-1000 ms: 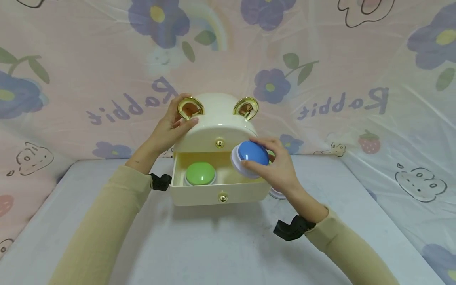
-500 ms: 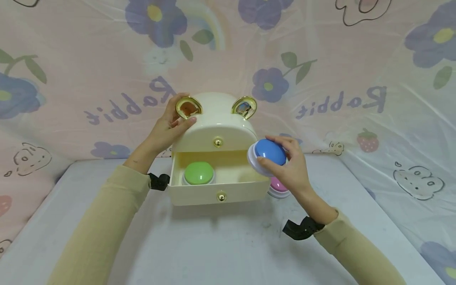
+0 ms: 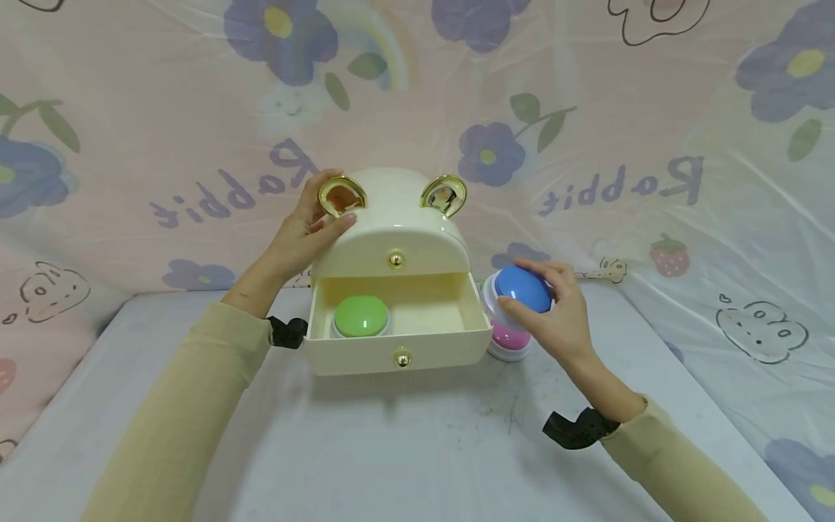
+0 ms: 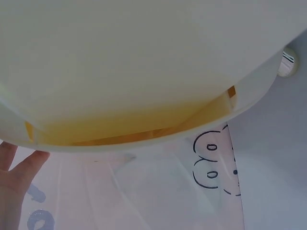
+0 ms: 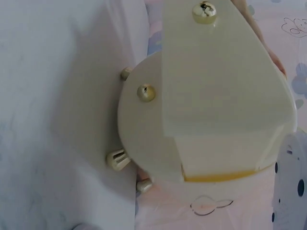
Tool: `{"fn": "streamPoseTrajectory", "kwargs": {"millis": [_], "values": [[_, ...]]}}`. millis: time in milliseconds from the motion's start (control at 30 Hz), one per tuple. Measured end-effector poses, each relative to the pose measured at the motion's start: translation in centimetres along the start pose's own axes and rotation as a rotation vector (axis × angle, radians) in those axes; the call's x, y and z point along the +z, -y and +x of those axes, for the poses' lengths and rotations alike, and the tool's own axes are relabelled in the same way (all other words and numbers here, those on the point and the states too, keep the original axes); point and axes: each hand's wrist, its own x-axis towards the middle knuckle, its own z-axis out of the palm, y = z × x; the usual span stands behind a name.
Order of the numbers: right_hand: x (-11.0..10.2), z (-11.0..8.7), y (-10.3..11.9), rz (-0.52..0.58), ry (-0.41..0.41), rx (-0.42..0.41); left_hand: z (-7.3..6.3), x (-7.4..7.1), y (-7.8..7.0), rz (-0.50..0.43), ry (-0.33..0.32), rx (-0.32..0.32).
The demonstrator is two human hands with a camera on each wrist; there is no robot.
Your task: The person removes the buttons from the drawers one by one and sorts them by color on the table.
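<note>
A cream storage box with gold ears stands mid-table, one drawer pulled out. My left hand grips its top by the left ear, thumb in front and fingers behind. Inside the drawer, to the left, sits a green push button with a white base. My right hand pinches a blue push button, tilted, just right of the drawer. Its white underside edges into the right wrist view. Below it a pink push button is partly covered.
The white table meets a patterned cloth at the back. A sliver of green shows behind the blue button. In the right wrist view, gold feet hold the box up, and a lower knob sits beneath the drawer.
My right hand has carried the blue button rightward, from over the drawer to above the pink button, which has come into sight. The left hand keeps its hold on the box.
</note>
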Motion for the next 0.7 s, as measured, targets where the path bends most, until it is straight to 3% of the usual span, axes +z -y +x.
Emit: {"fn": "streamPoseTrajectory", "kwargs": {"millis": [400, 700], "values": [[-1.2, -1.2, -2.6, -0.132, 0.037, 0.021, -0.1, -0.2, 0.0, -0.005, 0.003, -0.008], [-1.7, -2.2, -4.2, -0.248, 0.12, 0.037, -0.1, 0.0, -0.1, -0.019, 0.003, -0.015]]}}
